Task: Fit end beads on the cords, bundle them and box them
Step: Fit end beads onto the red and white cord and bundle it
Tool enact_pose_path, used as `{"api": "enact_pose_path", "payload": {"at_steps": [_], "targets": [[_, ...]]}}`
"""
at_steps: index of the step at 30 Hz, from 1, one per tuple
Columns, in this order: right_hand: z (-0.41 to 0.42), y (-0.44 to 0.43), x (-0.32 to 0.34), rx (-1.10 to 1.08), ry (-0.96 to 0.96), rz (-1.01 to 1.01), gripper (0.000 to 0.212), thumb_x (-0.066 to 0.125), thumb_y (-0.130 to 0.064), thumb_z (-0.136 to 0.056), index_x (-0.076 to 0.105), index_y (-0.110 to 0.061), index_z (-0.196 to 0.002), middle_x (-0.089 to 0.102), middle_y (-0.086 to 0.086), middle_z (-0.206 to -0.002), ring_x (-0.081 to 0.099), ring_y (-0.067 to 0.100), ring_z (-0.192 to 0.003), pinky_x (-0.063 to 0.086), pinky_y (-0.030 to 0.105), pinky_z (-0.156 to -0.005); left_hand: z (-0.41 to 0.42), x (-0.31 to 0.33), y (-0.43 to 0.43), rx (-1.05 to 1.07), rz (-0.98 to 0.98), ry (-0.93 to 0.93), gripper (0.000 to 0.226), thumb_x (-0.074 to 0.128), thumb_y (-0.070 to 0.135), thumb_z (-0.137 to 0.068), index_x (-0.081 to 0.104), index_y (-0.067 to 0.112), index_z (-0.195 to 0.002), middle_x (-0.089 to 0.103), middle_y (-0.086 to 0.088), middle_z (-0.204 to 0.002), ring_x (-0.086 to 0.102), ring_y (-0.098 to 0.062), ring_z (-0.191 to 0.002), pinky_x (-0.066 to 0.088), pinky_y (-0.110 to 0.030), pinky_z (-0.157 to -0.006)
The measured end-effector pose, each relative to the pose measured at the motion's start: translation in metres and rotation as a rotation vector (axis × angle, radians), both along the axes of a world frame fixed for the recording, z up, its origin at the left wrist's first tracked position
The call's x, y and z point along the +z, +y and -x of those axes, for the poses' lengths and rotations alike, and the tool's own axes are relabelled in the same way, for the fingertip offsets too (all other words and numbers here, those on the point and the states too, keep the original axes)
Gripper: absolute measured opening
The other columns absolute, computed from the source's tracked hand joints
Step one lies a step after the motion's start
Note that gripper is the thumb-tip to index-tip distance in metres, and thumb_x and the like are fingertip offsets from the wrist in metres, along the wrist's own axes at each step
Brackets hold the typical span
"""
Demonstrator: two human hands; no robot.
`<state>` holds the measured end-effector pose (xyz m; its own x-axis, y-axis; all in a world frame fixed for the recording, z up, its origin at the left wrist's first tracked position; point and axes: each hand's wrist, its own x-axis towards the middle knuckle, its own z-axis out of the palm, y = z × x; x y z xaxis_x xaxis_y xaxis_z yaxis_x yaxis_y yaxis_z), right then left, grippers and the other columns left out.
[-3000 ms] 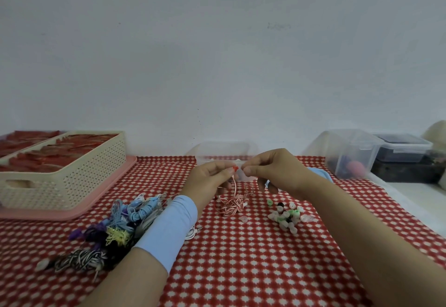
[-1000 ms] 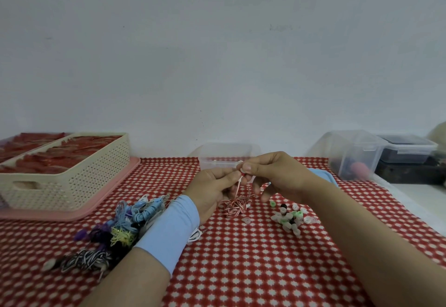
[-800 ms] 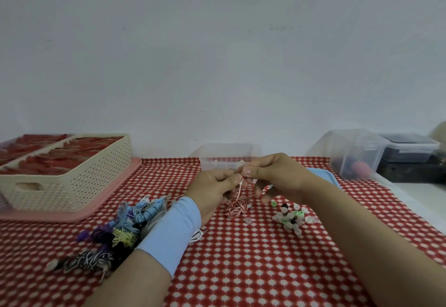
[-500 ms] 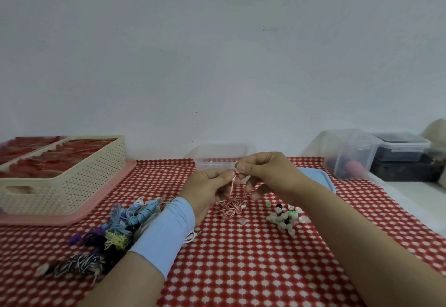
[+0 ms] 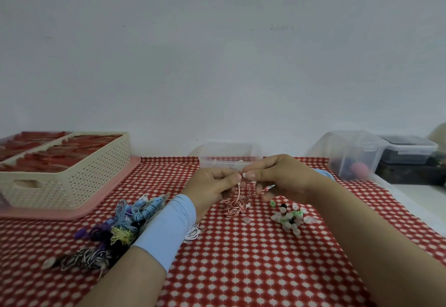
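Both forearms come in from the lower edge and meet over the middle of the desk [image 5: 241, 270], which wears a red cloth printed with small white checks. The left hand [image 5: 210, 186], its wrist wrapped in a smooth pale-blue sleeve [image 5: 169, 227], is turned thumb-up. Its thumb and forefinger pinch the upper end of a thin red-and-white striped cord [image 5: 233, 206], and the other fingers curl underneath. The right hand [image 5: 282, 179] faces it from three o'clock, knuckles up, with thumb and forefinger pinching a tiny white bead [image 5: 244, 174] right against the left fingertips. Its lower fingers hang loosely curled. I cannot tell whether the cord's tip is inside the bead. From the pinch the cord drops straight down to a loose tangle on the cloth, at six o'clock from the fingertips.

At four o'clock from the hands lies a heap of beads [image 5: 289, 217]: small, rounded, frosted-clear, green and black. At twelve o'clock, just behind the hands, stands a clear plastic box [image 5: 229, 154] with rounded corners. At eight o'clock sits a pile of cords [image 5: 125, 222], wiry loops in blue, purple, yellow and black-and-white. At ten o'clock a cream perforated basket [image 5: 72, 174] holding red pieces rests on a pink tray [image 5: 36, 212]. At two o'clock stands a clear tub [image 5: 354, 154].
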<state>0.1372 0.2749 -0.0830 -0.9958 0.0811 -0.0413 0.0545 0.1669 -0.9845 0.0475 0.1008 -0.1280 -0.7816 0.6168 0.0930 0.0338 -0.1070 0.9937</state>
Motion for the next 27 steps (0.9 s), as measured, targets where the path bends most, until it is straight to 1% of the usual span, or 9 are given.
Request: {"api": "enact_pose_path", "payload": {"at_steps": [4,6,8,11,14,16,20,23,27], "targets": [[0.002,-0.001,-0.001,0.02,-0.038,0.024,0.01,0.076,-0.013,-0.08,0.083,-0.012,-0.088,0.075,0.005,-0.079,0.063,0.013,-0.061,0.055,0.023,-0.049,-0.001,0.002,-0.003,0.001,0.02,0.029,0.008,0.073,0.01,-0.082,0.079,0.013,-0.087,0.071,-0.012,-0.084,0.058,-0.02,-0.076,0.053,-0.029,-0.073],[0.003,0.0,-0.002,0.023,-0.05,0.045,0.011,0.076,-0.013,-0.079,0.082,-0.011,-0.088,0.074,0.006,-0.078,0.063,0.013,-0.06,0.055,0.023,-0.048,-0.003,0.003,-0.003,-0.008,0.011,0.034,0.007,0.075,0.013,-0.079,0.08,0.014,-0.084,0.069,-0.014,-0.084,0.057,-0.02,-0.074,0.052,-0.029,-0.073],[0.003,0.001,-0.002,0.031,-0.063,0.045,0.014,0.076,-0.013,-0.079,0.082,-0.009,-0.091,0.074,0.006,-0.078,0.063,0.013,-0.059,0.056,0.024,-0.048,-0.004,0.003,-0.003,-0.015,0.006,0.044,0.008,0.076,0.016,-0.075,0.08,0.015,-0.082,0.07,-0.012,-0.082,0.057,-0.017,-0.071,0.053,-0.028,-0.072],[0.002,0.003,-0.001,0.045,-0.096,0.027,0.023,0.078,-0.018,-0.072,0.081,-0.009,-0.093,0.074,0.009,-0.082,0.064,0.013,-0.059,0.057,0.025,-0.049,-0.005,0.002,-0.001,-0.012,0.006,0.072,0.007,0.076,0.015,-0.076,0.081,0.018,-0.081,0.072,-0.011,-0.081,0.056,-0.019,-0.071,0.052,-0.03,-0.073],[0.002,0.004,-0.001,0.016,-0.101,-0.03,0.024,0.082,-0.021,-0.065,0.081,-0.011,-0.087,0.072,0.011,-0.079,0.065,0.015,-0.059,0.057,0.027,-0.051,-0.005,0.001,-0.001,0.004,0.031,0.113,0.007,0.076,0.013,-0.078,0.081,0.017,-0.082,0.074,-0.011,-0.082,0.057,-0.02,-0.072,0.052,-0.035,-0.077],[0.002,0.002,-0.002,-0.004,-0.055,-0.024,0.018,0.082,-0.02,-0.068,0.08,-0.012,-0.084,0.071,0.01,-0.077,0.065,0.016,-0.059,0.057,0.028,-0.051,-0.004,0.001,0.0,0.025,0.021,0.103,0.008,0.076,0.014,-0.079,0.081,0.016,-0.086,0.075,-0.012,-0.085,0.06,-0.02,-0.074,0.053,-0.034,-0.078],[0.004,-0.004,-0.004,-0.056,0.114,-0.057,0.009,0.075,-0.009,-0.088,0.079,-0.005,-0.096,0.075,0.017,-0.085,0.066,0.02,-0.062,0.058,0.031,-0.053,-0.002,0.0,0.003,0.113,0.014,0.095,0.011,0.073,0.012,-0.086,0.079,0.008,-0.094,0.075,-0.017,-0.09,0.062,-0.014,-0.07,0.054,-0.031,-0.076],[0.005,-0.007,-0.005,-0.07,0.149,-0.116,0.011,0.075,-0.008,-0.09,0.078,-0.006,-0.1,0.075,0.018,-0.09,0.068,0.024,-0.066,0.06,0.033,-0.054,-0.001,-0.001,0.003,0.167,0.037,0.115,0.01,0.074,0.013,-0.086,0.079,0.011,-0.094,0.075,-0.017,-0.088,0.064,-0.015,-0.069,0.057,-0.034,-0.079],[0.006,-0.007,-0.006,-0.077,0.165,-0.118,0.011,0.075,-0.003,-0.088,0.077,-0.002,-0.099,0.075,0.012,-0.078,0.068,0.023,-0.066,0.06,0.034,-0.054,0.0,-0.002,0.002,0.166,0.052,0.143,0.01,0.076,0.013,-0.084,0.079,0.014,-0.094,0.076,-0.014,-0.086,0.066,-0.016,-0.072,0.059,-0.037,-0.082]]}}
